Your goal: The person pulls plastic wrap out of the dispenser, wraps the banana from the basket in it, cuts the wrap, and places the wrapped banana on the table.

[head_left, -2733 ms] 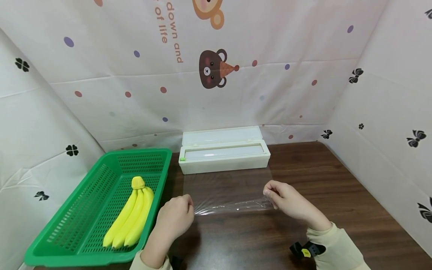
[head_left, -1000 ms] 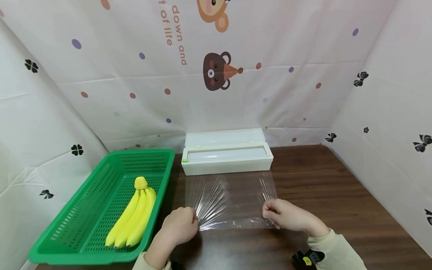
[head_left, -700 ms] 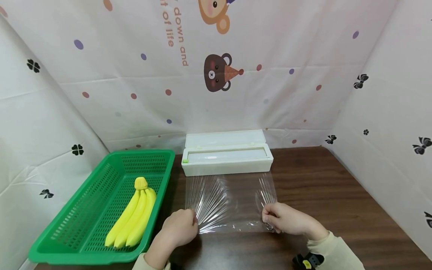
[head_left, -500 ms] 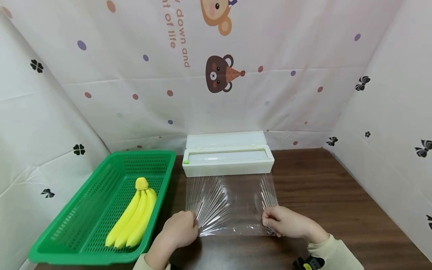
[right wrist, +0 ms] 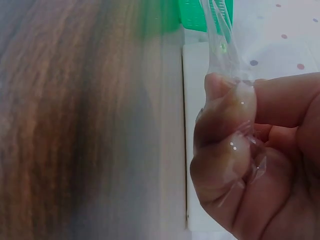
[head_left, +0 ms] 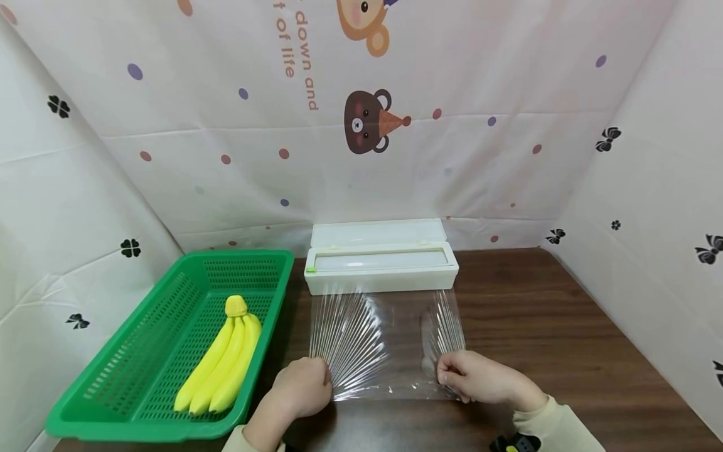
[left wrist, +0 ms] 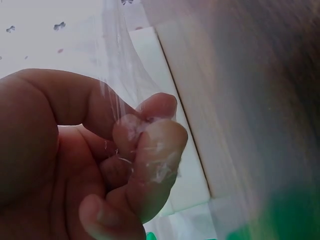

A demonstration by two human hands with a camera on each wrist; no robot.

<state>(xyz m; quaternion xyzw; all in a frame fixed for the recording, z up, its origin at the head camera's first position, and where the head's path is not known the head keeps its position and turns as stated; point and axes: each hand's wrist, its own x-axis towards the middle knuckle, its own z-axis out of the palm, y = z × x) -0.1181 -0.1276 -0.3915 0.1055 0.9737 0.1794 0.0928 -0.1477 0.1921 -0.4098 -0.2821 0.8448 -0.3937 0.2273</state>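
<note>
A sheet of clear plastic wrap [head_left: 395, 339] stretches from the front of a white wrap dispenser box [head_left: 384, 280], whose lid is raised at the back. My left hand [head_left: 302, 386] pinches the sheet's near left corner, and my right hand [head_left: 480, 378] pinches the near right corner. Creases fan out from both grips. In the left wrist view, film lies bunched between thumb and fingers of the left hand [left wrist: 115, 150]. The right wrist view has film wrapped over the curled fingers of the right hand [right wrist: 240, 145].
A green plastic basket [head_left: 169, 430] stands at the left with a bunch of yellow bananas [head_left: 223, 361] in it, close to my left forearm. Brown wood-grain table [head_left: 542, 314] extends to the right. Patterned white cloth walls [head_left: 226, 125] enclose the back and sides.
Both hands have drawn the film toward me, lengthening the sheet in front of the dispenser. Crease lines have grown across it. Box and basket keep their places; the camera view has shifted slightly.
</note>
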